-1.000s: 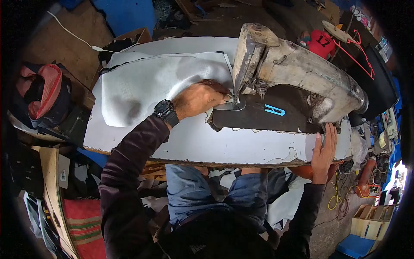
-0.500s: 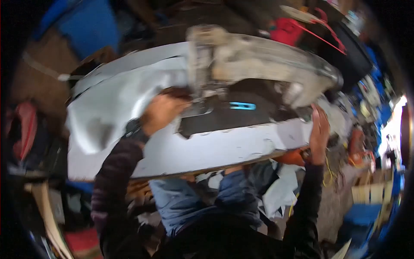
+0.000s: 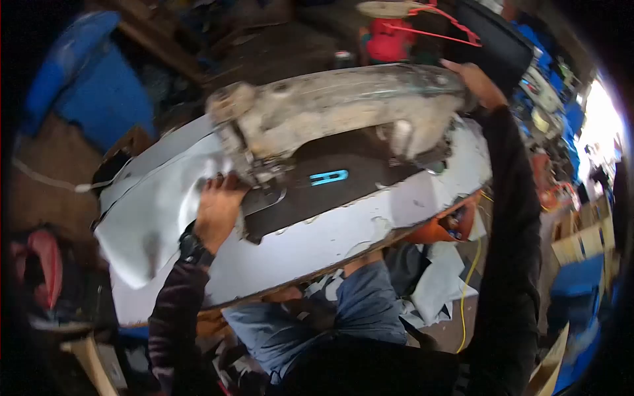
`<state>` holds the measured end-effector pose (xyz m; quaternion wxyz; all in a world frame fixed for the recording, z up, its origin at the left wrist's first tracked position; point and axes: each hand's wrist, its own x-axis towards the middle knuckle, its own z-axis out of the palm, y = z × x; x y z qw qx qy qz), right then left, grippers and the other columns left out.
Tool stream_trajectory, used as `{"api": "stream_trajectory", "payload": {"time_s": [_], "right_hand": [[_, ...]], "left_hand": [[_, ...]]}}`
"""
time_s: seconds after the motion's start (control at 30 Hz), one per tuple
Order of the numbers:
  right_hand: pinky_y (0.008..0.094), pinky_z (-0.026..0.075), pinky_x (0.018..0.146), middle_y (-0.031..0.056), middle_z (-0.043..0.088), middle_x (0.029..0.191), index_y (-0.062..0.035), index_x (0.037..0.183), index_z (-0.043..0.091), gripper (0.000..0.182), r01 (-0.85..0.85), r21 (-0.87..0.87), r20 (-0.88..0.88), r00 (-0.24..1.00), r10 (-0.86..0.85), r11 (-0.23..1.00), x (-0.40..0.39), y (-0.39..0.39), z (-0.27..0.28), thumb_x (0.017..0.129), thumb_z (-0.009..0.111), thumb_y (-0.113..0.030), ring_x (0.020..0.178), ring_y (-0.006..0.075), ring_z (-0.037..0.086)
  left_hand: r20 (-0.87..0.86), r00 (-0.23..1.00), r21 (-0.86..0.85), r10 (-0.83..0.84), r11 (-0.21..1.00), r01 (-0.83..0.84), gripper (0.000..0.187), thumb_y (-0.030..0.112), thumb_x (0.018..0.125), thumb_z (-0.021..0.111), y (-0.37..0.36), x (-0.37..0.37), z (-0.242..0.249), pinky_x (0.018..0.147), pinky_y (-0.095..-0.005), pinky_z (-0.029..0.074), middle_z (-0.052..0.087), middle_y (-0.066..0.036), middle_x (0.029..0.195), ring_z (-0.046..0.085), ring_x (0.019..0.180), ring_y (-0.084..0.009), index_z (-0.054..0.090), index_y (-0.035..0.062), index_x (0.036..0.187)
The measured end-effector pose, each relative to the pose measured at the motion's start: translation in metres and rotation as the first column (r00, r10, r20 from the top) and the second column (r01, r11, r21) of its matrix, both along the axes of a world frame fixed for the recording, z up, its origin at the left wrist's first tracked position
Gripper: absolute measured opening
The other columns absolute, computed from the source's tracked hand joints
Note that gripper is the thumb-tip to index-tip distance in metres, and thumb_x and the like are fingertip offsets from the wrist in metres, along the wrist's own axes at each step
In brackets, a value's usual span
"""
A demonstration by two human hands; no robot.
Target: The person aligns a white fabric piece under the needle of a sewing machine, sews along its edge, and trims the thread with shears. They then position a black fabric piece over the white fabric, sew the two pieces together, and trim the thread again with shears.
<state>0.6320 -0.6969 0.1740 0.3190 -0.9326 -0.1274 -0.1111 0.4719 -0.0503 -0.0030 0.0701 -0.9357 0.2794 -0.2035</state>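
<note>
A worn, beige sewing machine (image 3: 343,99) stands on a white table (image 3: 297,254) with a dark bed plate (image 3: 343,162). My left hand (image 3: 220,210), with a dark watch at the wrist, lies fingers apart on a silvery-grey sheet (image 3: 155,211), just left of the needle area. My right hand (image 3: 477,84) reaches to the machine's right end, at the wheel side; its fingertips are partly hidden there, so its grip cannot be made out. A light-blue marking (image 3: 329,177) shows on the bed plate.
Blue containers (image 3: 99,86) stand at the back left. A red object (image 3: 388,41) and a black bin (image 3: 492,43) are behind the machine. Grey scraps (image 3: 436,280) and a yellow cord (image 3: 470,297) lie below the table. A wooden crate (image 3: 584,231) is at the right.
My right hand has moved up from the table's right front to the machine's right end. My left hand has come down onto the sheet, its fingers now spread. The view has shifted and tilted.
</note>
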Motion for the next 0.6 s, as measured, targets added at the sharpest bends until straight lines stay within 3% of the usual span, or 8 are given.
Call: {"api": "stream_trajectory", "payload": {"time_s": [0.07,0.1,0.17,0.2,0.3,0.4,0.5,0.6], "right_hand": [[0.0328,0.055,0.09,0.0012,0.08,0.103,-0.0047,0.114,0.083,0.046,0.274,0.471,-0.438,0.898,-0.047,0.838,-0.008,0.015,-0.002,0.111,0.062,-0.045,0.092,0.0134,0.071],[0.0317,0.054,0.091,0.0015,0.08,0.104,-0.0052,0.117,0.082,0.044,0.11,0.508,-0.365,0.926,0.098,0.854,0.004,-0.005,-0.011,0.113,0.06,-0.043,0.093,0.0132,0.072],[0.0307,0.054,0.095,-0.0018,0.077,0.105,-0.0037,0.116,0.08,0.041,0.109,0.419,-0.276,0.961,0.012,0.901,-0.003,-0.004,-0.009,0.114,0.057,-0.037,0.098,0.0107,0.071],[0.0312,0.052,0.095,-0.0022,0.076,0.108,-0.0041,0.113,0.078,0.04,-0.038,0.46,-0.131,0.985,0.11,0.887,0.001,-0.015,-0.021,0.114,0.056,-0.037,0.099,0.0113,0.068],[0.0309,0.051,0.099,-0.0003,0.075,0.116,-0.004,0.117,0.078,0.041,-0.007,0.503,-0.076,0.996,0.052,0.864,0.004,-0.026,-0.034,0.114,0.056,-0.038,0.107,0.0125,0.067],[0.0317,0.048,0.11,0.0078,0.073,0.133,-0.0016,0.134,0.072,0.046,-0.074,0.567,0.233,0.97,-0.074,0.82,-0.012,-0.011,-0.061,0.117,0.053,-0.039,0.123,0.016,0.065],[0.033,0.047,0.112,0.009,0.072,0.136,-0.0002,0.135,0.07,0.05,-0.129,0.589,0.323,0.942,-0.087,0.798,-0.008,-0.009,-0.07,0.119,0.049,-0.043,0.125,0.0164,0.064],[0.0313,0.049,0.105,0.0055,0.074,0.124,0.0007,0.127,0.073,0.045,-0.003,0.551,0.099,0.993,-0.062,0.834,-0.001,-0.023,-0.054,0.117,0.051,-0.037,0.113,0.0149,0.065]], "left_hand": [[0.026,0.996,0.078,0.085,0.993,-0.086,0.045,0.009,0.094,0.062,0.005,-0.013,0.004,0.113,-0.0523,0.046,0.067,-0.014,0.135,0.061,0.128,-0.0359,0.076,0.0213,0.135],[-0.003,0.989,0.123,0.145,0.982,-0.144,0.046,0.009,0.094,0.063,0.003,-0.019,0.01,0.114,-0.0516,0.045,0.067,-0.014,0.135,0.061,0.13,-0.0354,0.075,0.0221,0.136],[-0.03,0.984,0.085,0.175,0.981,-0.172,0.045,0.011,0.094,0.064,0.004,-0.029,0.018,0.113,-0.0504,0.045,0.067,-0.014,0.132,0.06,0.132,-0.0337,0.075,0.0217,0.137],[0.01,0.986,0.08,0.169,0.982,-0.169,0.041,0.011,0.094,0.065,0.003,-0.034,0.018,0.111,-0.0505,0.047,0.067,-0.014,0.129,0.061,0.129,-0.0332,0.076,0.0198,0.132],[0.091,0.98,0.061,0.175,0.982,-0.181,0.037,0.006,0.095,0.065,0.003,-0.04,0.014,0.107,-0.0485,0.048,0.068,-0.015,0.128,0.064,0.123,-0.0321,0.08,0.0191,0.125],[0.079,0.979,0.021,0.186,0.982,-0.188,0.034,0.008,0.094,0.066,0.003,-0.041,0.015,0.106,-0.0487,0.05,0.069,-0.015,0.126,0.066,0.121,-0.0327,0.08,0.0168,0.124],[0.114,0.979,0.013,0.167,0.985,-0.169,0.035,0.008,0.093,0.066,0.005,-0.039,0.011,0.103,-0.0481,0.052,0.07,-0.015,0.123,0.067,0.118,-0.0318,0.08,0.0165,0.124],[0.14,0.986,-0.034,0.096,0.995,-0.092,0.035,0.005,0.092,0.066,0.007,-0.043,0.011,0.097,-0.0473,0.052,0.068,-0.012,0.113,0.066,0.109,-0.0296,0.081,0.0156,0.122]]}}
